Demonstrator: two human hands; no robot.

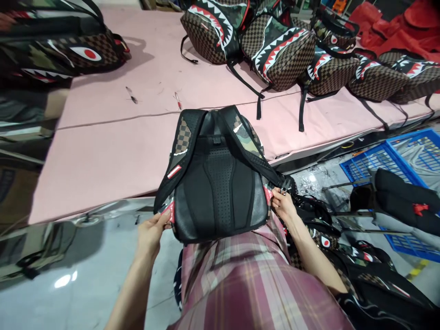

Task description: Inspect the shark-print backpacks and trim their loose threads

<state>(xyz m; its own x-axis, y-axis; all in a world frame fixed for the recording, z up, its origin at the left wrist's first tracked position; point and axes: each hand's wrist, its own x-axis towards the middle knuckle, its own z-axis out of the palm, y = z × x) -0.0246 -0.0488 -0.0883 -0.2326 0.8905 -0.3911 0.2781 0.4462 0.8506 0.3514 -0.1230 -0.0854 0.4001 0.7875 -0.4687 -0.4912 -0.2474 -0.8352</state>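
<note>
A backpack [222, 192] lies with its black padded back and two shoulder straps facing up, partly on the table's front edge and partly over my lap. Checkered brown and camouflage patches show on its straps. My left hand [153, 231] pinches the red-and-camouflage side piece at the bag's lower left corner. At the lower right, my right hand [283, 204] is closed on the matching red side piece, close to the strap's end. The underside and front of the backpack are hidden.
Several shark-mouth backpacks [278, 55] stand along the back right of the pink table [103, 160]; another bag [82, 55] sits at far left. Two pens [178, 101] lie mid-table. At right are blue crates [409, 156], a black chair [402, 197] and piled bags [371, 270].
</note>
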